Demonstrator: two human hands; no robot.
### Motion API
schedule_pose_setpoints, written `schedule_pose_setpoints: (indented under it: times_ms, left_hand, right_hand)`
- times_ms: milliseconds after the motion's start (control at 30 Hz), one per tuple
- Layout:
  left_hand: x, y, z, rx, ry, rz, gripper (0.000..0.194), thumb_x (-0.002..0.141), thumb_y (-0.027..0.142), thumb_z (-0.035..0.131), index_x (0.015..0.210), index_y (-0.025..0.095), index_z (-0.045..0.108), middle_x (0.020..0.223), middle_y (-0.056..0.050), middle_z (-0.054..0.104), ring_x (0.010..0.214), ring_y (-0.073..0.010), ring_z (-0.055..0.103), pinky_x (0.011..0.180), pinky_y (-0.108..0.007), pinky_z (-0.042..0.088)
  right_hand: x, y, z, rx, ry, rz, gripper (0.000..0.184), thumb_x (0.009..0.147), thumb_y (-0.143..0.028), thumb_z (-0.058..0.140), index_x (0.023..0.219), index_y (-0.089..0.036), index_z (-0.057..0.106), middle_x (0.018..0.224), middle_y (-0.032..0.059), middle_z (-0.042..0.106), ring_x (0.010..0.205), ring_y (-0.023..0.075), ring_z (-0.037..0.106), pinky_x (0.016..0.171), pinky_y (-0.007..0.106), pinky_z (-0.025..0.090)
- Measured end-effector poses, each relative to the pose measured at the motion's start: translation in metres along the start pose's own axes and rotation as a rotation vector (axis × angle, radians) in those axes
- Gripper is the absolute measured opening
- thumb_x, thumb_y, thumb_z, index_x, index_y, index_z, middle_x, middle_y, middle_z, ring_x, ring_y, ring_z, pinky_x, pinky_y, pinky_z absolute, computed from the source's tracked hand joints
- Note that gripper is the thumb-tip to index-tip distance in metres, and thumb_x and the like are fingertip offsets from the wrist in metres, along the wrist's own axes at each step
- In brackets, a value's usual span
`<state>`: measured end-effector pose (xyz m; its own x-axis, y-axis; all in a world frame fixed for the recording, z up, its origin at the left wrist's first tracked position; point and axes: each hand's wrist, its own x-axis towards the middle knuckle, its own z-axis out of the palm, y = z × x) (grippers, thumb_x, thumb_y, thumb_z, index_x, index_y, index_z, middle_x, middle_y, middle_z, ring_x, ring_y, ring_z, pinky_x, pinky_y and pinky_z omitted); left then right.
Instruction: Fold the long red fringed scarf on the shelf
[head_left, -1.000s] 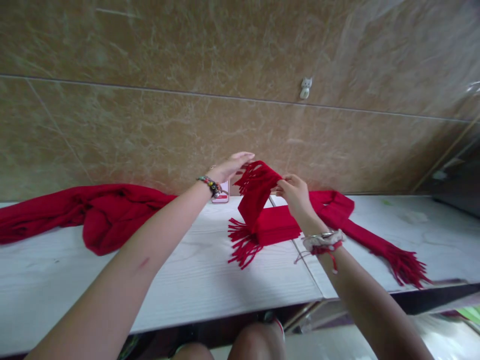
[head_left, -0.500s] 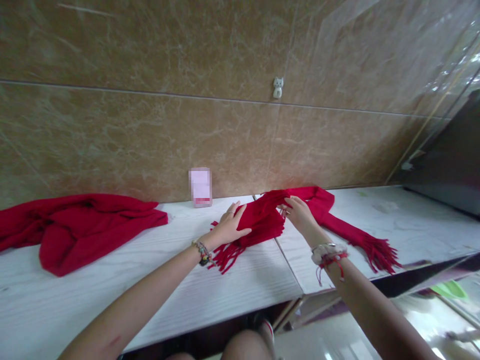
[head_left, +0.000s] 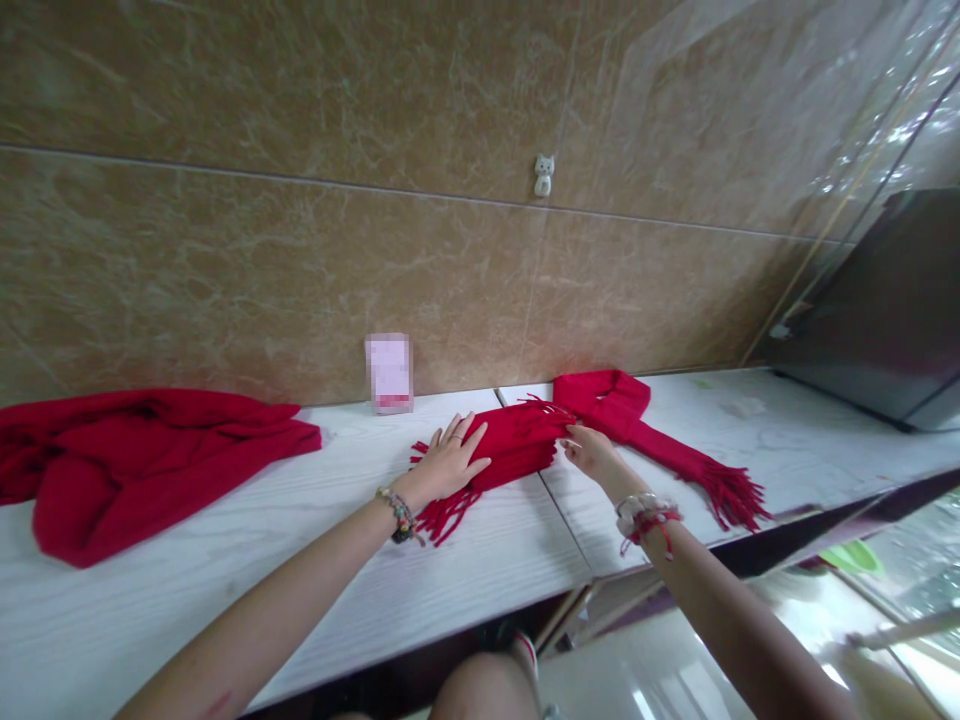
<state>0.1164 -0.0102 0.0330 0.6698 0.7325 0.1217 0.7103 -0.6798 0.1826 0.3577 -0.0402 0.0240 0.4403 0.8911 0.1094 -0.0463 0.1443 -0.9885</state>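
A folded red scarf (head_left: pixel 517 447) lies on the white countertop, with fringe at both its ends. My left hand (head_left: pixel 448 462) rests flat on its left part, fingers spread. At its right end my right hand (head_left: pixel 591 450) is closed, thumb and fingertips pinching the fringed edge. Just behind and to the right lies another length of red scarf (head_left: pixel 667 448), bent at the back and fringed at its front end. Whether the two lengths join is not clear to me.
A crumpled red cloth (head_left: pixel 150 460) lies at the left of the countertop (head_left: pixel 330 600). A blurred pink-white card or phone (head_left: pixel 390 372) leans on the tiled wall. A small white cat figure (head_left: pixel 544 175) is fixed to the wall. A dark appliance (head_left: pixel 877 310) stands at the right.
The raised fringed end has been brought down and to the right onto the folded scarf. My left hand has come down flat on it. The view has shifted to the right.
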Motion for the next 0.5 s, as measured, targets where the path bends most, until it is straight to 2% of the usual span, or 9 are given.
schedule_pose_setpoints:
  times_ms: [133,233,300,367,433,500]
  left_hand:
    - [0.001,0.000,0.001,0.040,0.051,0.050,0.053,0.088,0.040,0.035,0.135,0.016,0.030,0.146,-0.016,0.015,0.134,-0.0296,0.009,0.103,-0.052,0.018]
    - [0.001,-0.001,0.005,0.074,0.065,0.052,0.050,0.089,0.037,0.034,0.135,0.018,0.031,0.145,-0.014,0.019,0.133,-0.0294,0.012,0.102,-0.052,0.020]
    - [0.000,-0.002,0.007,0.093,0.058,0.030,0.049,0.089,0.036,0.035,0.134,0.019,0.032,0.145,-0.013,0.021,0.133,-0.0296,0.015,0.102,-0.053,0.021]
    - [-0.001,-0.004,0.009,0.106,0.063,0.020,0.049,0.088,0.037,0.036,0.134,0.020,0.033,0.144,-0.013,0.023,0.132,-0.0304,0.017,0.101,-0.054,0.021]
    - [-0.002,-0.005,0.011,0.116,0.087,0.035,0.051,0.087,0.040,0.039,0.134,0.021,0.033,0.143,-0.013,0.025,0.131,-0.0314,0.018,0.101,-0.055,0.020]
    - [-0.002,-0.006,0.013,0.129,0.110,0.053,0.054,0.085,0.042,0.041,0.134,0.021,0.033,0.143,-0.013,0.027,0.131,-0.0320,0.019,0.101,-0.055,0.020]
  right_hand:
    - [0.020,-0.003,0.000,0.025,0.097,0.095,0.015,0.059,-0.018,0.061,0.060,-0.020,0.046,0.040,-0.0097,0.043,0.035,0.0073,0.043,0.036,0.017,0.035]
    - [0.036,-0.004,-0.003,0.019,0.170,0.123,0.008,0.068,-0.019,0.058,0.067,-0.020,0.050,0.045,-0.0089,0.045,0.038,0.0066,0.043,0.040,0.017,0.038]
    - [0.041,-0.001,-0.006,-0.007,0.202,0.157,0.004,0.076,-0.022,0.055,0.076,-0.018,0.054,0.058,-0.0051,0.053,0.046,0.0076,0.049,0.046,0.020,0.044]
    - [0.041,0.004,-0.010,-0.050,0.221,0.204,0.015,0.084,-0.028,0.052,0.091,-0.016,0.056,0.079,0.0007,0.060,0.063,0.0105,0.056,0.057,0.025,0.049]
    - [0.038,0.009,-0.015,-0.099,0.231,0.244,0.024,0.087,-0.031,0.049,0.104,-0.015,0.054,0.099,0.0049,0.058,0.079,0.0139,0.058,0.067,0.032,0.050]
    - [0.033,0.011,-0.019,-0.152,0.241,0.254,0.025,0.086,-0.030,0.051,0.106,-0.014,0.054,0.102,0.0060,0.057,0.084,0.0157,0.058,0.070,0.034,0.050]
